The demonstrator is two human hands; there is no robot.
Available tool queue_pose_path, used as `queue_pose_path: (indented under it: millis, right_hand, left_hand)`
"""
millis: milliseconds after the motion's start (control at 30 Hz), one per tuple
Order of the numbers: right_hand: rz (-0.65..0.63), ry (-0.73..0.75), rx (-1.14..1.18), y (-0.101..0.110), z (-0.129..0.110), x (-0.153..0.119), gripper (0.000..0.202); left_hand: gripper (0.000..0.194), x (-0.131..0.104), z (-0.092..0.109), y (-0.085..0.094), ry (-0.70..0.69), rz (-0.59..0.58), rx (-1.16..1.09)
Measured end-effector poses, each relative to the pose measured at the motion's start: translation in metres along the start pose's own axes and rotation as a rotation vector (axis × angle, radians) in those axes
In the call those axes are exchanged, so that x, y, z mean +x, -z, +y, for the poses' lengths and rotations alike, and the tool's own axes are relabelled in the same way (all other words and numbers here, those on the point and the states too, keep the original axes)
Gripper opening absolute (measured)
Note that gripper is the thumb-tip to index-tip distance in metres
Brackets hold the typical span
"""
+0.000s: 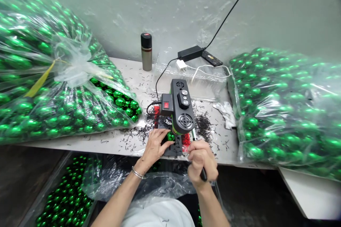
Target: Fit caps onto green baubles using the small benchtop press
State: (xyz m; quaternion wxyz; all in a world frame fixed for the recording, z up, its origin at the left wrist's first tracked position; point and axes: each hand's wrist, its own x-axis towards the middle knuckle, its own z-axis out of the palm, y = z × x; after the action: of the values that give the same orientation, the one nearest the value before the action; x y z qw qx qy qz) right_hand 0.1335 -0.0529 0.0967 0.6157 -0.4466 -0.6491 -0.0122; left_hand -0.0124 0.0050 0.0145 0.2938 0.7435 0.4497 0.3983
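Observation:
A black machine (182, 104) with round vents and a red switch stands on the table. Below its head, a shiny green ball (171, 136) is pinched between the thumb and fingers of my left hand (155, 144), which has a bracelet at the wrist. On the machine's right side, my right hand (202, 161) is wrapped round a lever (203, 174) with a black grip and a metal shaft. Red pieces show on either side of the machine's base. Small black bits (204, 126) are scattered around it on the white table (128, 69).
Big clear bags of green balls lie at left (53, 113) and right (287, 113). Behind the machine are a bottle (146, 52), a black power adapter (190, 53) with cables and a white charger (181, 65). An open bag of green balls (66, 191) sits below the table edge.

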Motion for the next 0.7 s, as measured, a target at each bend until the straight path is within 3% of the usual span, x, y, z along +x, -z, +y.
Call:
queue_pose_path:
  millis: [133,300,533,600,700]
  right_hand:
    - [0.054,0.127,-0.022,-0.011,0.025,-0.029,0.030]
    - [0.147,0.100,-0.025,-0.024,0.036,-0.043,0.034]
    - [0.044,0.187,-0.025,-0.024,0.043,-0.042,0.030]
    - [0.026,0.196,-0.027,-0.020,0.037,-0.035,0.031]
    - [0.055,0.080,-0.010,-0.009,0.015,-0.011,0.031]
  left_hand:
    - [0.029,-0.001,-0.001,-0.002,-0.008,0.010,-0.013]
    - [0.031,-0.001,-0.001,-0.003,-0.027,0.011,0.004]
    - [0.029,0.000,-0.001,-0.001,-0.023,0.022,-0.035]
    - [0.030,0.002,-0.002,-0.003,-0.033,0.030,-0.050]
    - [0.030,0.004,-0.001,-0.004,-0.018,0.039,-0.061]
